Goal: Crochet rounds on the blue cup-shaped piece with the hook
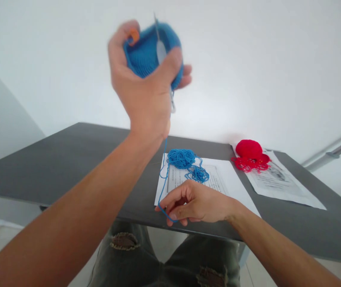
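Observation:
Raised in front of the wall, my left hand [148, 93] is closed round a blue crocheted piece [143, 57], shaped like a shallow cup with its hollow facing me. Under the thumb it also pins a crochet hook [161, 51] with a pale handle and a thin metal tip pointing up. An orange ring-like thing [133, 36] sits at the index finger. Blue yarn [164, 183] hangs below that hand and runs to my right hand [193, 201], low over the table's front edge. There the strand passes over the fingers and is pinched near the thumb.
A loose blue yarn heap [181, 158] lies on a printed sheet [236, 175] on the dark table [53, 159]. Farther right, a red yarn ball [249, 149] with tangled strands rests on another printed sheet [292, 189]. A white wall [248, 71] stands behind; my legs are under the table.

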A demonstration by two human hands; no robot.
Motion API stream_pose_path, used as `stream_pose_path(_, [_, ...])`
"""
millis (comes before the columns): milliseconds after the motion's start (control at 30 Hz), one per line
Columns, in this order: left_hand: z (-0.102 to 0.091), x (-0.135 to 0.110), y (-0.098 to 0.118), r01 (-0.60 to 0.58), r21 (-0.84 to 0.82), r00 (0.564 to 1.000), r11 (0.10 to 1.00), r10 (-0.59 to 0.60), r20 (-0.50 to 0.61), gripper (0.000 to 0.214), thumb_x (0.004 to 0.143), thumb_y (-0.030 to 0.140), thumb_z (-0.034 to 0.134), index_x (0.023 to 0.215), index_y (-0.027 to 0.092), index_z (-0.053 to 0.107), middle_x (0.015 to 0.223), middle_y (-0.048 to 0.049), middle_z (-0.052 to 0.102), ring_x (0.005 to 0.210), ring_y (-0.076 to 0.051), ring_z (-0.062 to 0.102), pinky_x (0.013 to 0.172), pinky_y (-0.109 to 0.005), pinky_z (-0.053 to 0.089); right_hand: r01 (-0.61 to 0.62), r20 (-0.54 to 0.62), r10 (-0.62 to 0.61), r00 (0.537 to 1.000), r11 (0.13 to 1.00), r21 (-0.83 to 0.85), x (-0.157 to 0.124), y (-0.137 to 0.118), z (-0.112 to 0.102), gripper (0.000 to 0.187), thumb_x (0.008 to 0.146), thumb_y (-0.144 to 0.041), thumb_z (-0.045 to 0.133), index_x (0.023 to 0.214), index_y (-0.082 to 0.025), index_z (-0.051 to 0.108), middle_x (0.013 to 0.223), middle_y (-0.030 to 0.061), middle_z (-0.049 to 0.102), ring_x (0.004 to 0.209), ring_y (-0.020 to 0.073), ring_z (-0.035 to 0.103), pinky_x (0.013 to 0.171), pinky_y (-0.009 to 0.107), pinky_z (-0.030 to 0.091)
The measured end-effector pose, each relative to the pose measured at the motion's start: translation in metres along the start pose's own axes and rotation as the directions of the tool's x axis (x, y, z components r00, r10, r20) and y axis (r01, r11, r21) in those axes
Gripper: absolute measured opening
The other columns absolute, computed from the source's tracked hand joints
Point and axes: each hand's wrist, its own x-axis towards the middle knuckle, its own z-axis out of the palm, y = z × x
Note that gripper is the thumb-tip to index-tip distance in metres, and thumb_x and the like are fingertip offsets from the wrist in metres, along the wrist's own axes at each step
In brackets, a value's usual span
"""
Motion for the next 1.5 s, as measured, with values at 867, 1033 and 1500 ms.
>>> stream_pose_path(867, [-0.002,-0.035,-0.020,0.605,-0.171,0.731,0.778,-0.457,0.507,0.031,0.088,0.001,0.069,0.106,0.022,0.054,0.080,0.0059,0.069,0.064,-0.014,0.077,0.066,-0.024,0.065,0.103,-0.027,-0.107,0.994,0.988,-0.112,-0.003,-0.009,0.009,0.062,0.065,-0.043,0.095,0.115,-0.015,0.073,0.069,-0.0043,0.066,0.058,0.0074,0.049,0.055,0.021,0.037])
stream_pose_path(1033, [-0.034,-0.057,-0.038,0.823,0.047,0.421,0.565,-0.665,0.616,0.045,0.080,0.005,0.078,0.116,0.023,0.057,0.081,0.0014,0.072,0.065,-0.017,0.076,0.060,-0.023,0.062,0.104,-0.041,-0.107,0.993,0.992,-0.074,-0.010,-0.013,0.010,0.058,0.066,-0.045,0.095,0.110,-0.016,0.071,0.066,-0.0056,0.064,0.053,0.0057,0.046,0.051,0.019,0.037])
stream_pose_path(1500, [-0.082,-0.079,-0.056,0.797,0.133,0.574,0.589,-0.808,0.137,0.056,0.070,0.006,0.085,0.114,0.021,0.055,0.077,0.0030,0.069,0.057,-0.016,0.072,0.060,-0.028,0.063,0.040,-0.103,-0.050,0.993,0.994,-0.099,-0.022,-0.026,0.012,0.049,0.083,-0.064,0.074,0.090,-0.016,0.069,0.061,-0.0034,0.064,0.043,0.0046,0.054,0.039,0.014,0.036])
